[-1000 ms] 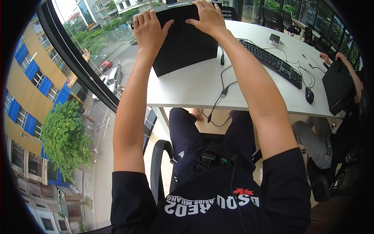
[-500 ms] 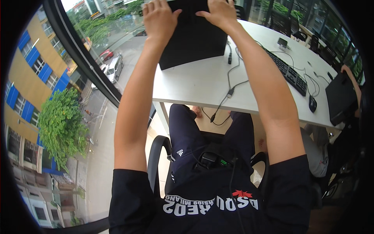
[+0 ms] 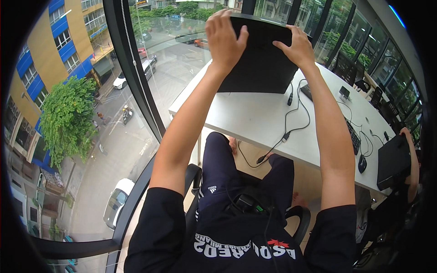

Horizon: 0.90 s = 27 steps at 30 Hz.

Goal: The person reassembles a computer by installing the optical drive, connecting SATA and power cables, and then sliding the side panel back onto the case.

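Note:
A large black box, apparently a computer case (image 3: pixel 259 61), stands upright on the white table (image 3: pixel 236 111) in front of me. My left hand (image 3: pixel 226 43) is at its upper left corner. The fingers are slightly blurred and spread, with the thumb held apart; I cannot tell if they touch the case. At the upper right corner, my right hand (image 3: pixel 300 48) has its fingers bent over the edge and its thumb in front of the black face. The far side of the case is hidden.
Black cables (image 3: pixel 296 123) lie right of the case and hang over the table edge. Farther right are a keyboard (image 3: pixel 353 136), a mouse (image 3: pixel 362 164) and another black box (image 3: pixel 393 161), with another person's arm (image 3: pixel 413 159) beside it. A tall window frame (image 3: pixel 132 59) borders my left.
My view has shifted, so the case and table appear lower and farther right. The fingers of my left hand now spread at the case's corner. The case remains upright on the table.

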### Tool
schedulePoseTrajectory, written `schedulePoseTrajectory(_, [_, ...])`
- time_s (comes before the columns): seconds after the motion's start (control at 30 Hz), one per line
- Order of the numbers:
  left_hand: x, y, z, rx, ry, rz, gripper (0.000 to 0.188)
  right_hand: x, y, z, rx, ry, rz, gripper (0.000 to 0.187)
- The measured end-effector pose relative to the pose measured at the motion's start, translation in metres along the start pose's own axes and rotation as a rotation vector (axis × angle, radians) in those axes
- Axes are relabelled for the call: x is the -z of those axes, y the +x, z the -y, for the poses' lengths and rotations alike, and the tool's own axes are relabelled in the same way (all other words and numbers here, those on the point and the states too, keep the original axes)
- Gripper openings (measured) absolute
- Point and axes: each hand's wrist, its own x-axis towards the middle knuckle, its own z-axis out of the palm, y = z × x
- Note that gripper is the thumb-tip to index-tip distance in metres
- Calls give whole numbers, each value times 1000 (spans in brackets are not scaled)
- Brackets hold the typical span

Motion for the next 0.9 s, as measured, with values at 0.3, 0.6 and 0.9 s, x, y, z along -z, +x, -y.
schedulePoseTrajectory(0.3, [5,-36,64,804,-561,444,131,-6,-7,6,84,-89,-64,77])
schedulePoseTrajectory(0.6, [9,-42,70,932,-692,727,127,-7,-4,-3,117,-82,-39,78])
schedulePoseTrajectory(0.9, [12,-43,64,872,-754,656,125,10,7,-8,145,-75,44,81])
